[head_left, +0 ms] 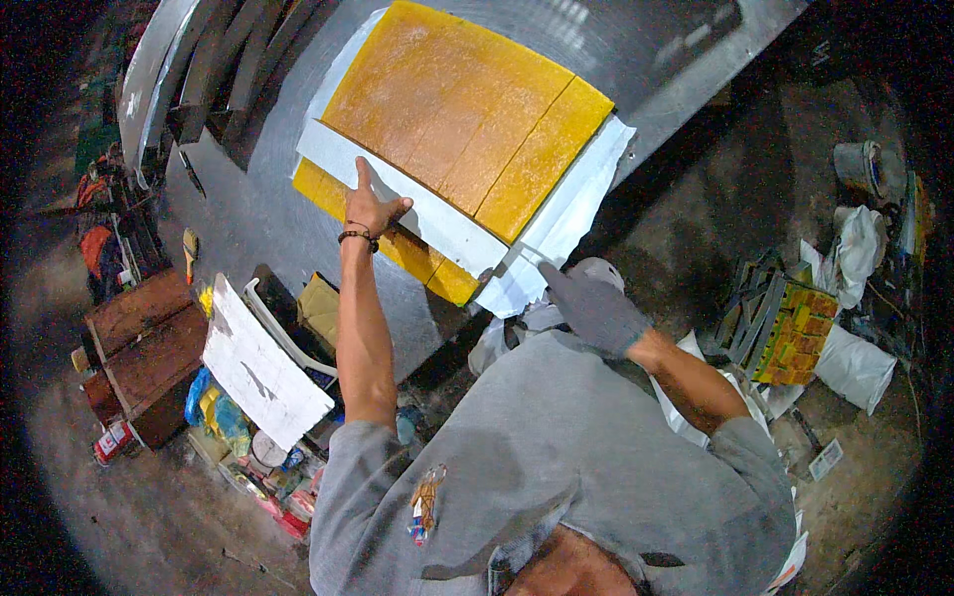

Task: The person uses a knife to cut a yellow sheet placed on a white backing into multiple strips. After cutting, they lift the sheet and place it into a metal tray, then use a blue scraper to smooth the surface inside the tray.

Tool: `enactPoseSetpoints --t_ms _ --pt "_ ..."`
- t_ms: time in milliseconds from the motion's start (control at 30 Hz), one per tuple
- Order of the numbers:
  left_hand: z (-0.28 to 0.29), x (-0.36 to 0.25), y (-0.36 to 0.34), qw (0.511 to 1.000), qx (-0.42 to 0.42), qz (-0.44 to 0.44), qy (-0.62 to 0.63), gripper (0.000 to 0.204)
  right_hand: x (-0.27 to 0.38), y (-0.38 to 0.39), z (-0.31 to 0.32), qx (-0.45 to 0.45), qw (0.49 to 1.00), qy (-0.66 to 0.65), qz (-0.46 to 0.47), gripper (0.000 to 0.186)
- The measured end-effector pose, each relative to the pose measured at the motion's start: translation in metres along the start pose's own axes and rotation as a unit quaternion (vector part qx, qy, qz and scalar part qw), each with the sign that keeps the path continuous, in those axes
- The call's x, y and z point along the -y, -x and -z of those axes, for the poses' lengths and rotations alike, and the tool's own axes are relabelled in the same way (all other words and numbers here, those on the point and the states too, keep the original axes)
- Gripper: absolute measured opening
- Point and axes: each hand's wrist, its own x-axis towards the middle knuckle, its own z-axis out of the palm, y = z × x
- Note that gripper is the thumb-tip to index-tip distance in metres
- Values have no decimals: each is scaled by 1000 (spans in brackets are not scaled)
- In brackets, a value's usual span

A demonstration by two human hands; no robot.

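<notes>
A yellow-orange slab [452,99] with straight lines across its surface lies on white sheeting [571,214] on the metal table. A flat white strip [427,194] lies across the slab near its close edge. My bare left hand [372,206] rests on this strip with thumb and index finger spread, holding nothing. At the strip's right end is my right hand [598,310] in a grey glove. Its index finger points forward and the other fingers look curled. A thin, slender thing seems to run from its fingertip toward the slab's corner; its kind cannot be made out.
The grey metal table [238,189] has curved panels [204,70] at its far left and a brush [190,253] near its left edge. A white board [263,363] and brown boxes [149,348] stand at the left. At the right are a yellow-brown patterned block [795,333] and a bucket [860,167].
</notes>
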Motion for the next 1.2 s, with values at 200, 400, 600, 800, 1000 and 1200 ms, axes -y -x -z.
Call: enactPoseSetpoints --t_ms 200,400,600,800,1000,1200 --pt "-6 2 -2 999 -29 -39 20 135 -19 -8 -18 22 999 -14 -34 54" --pt "-8 16 -7 998 -36 -55 7 134 -32 -37 -46 -55 998 -11 1 51" --pt "-9 11 -7 998 -27 -50 22 132 -72 54 -65 5 996 76 -39 47" --pt "-7 8 -1 998 -29 -57 12 133 -59 121 -53 -148 979 -103 -90 44" --pt "-6 4 -4 999 -24 -39 20 132 -20 -33 -39 -188 877 -415 -156 31" --pt "10 -17 7 999 15 -9 51 125 -40 -114 -42 -198 950 -219 -96 33"
